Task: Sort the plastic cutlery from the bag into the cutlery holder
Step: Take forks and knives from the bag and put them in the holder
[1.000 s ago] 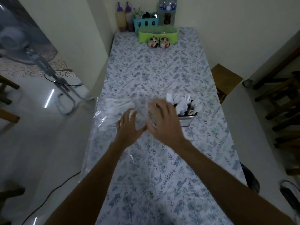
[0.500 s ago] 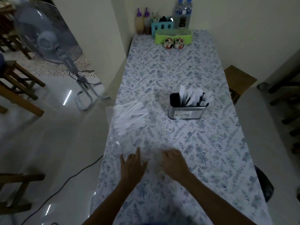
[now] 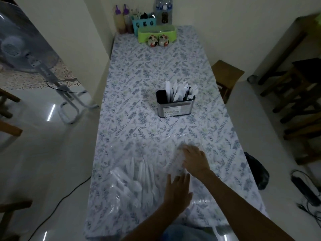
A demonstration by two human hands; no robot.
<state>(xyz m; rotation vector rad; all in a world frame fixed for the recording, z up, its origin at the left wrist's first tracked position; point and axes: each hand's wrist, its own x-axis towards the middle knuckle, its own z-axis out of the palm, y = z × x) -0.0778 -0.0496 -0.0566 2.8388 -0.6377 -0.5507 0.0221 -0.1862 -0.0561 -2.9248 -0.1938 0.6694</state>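
A clear plastic bag (image 3: 187,136) lies flat across the near part of the table. White plastic cutlery (image 3: 142,178) is piled inside its left part. My left hand (image 3: 178,190) rests flat on the bag with straight fingers, just right of the pile. My right hand (image 3: 194,159) lies further ahead, its fingers curled down into the crumpled plastic of the bag. The metal cutlery holder (image 3: 175,108) stands at mid-table, apart from both hands. White forks, knives and spoons stand upright in it.
The floral tablecloth (image 3: 147,70) covers a long table. At its far end stand a green box (image 3: 156,33), a teal caddy, bottles and two small figurines. A fan (image 3: 26,54) stands at the left, with a wooden stool (image 3: 225,75) and chairs at the right.
The bag with its cutlery has come back from beside the holder to the near end of the table. Both hands drew back with it.
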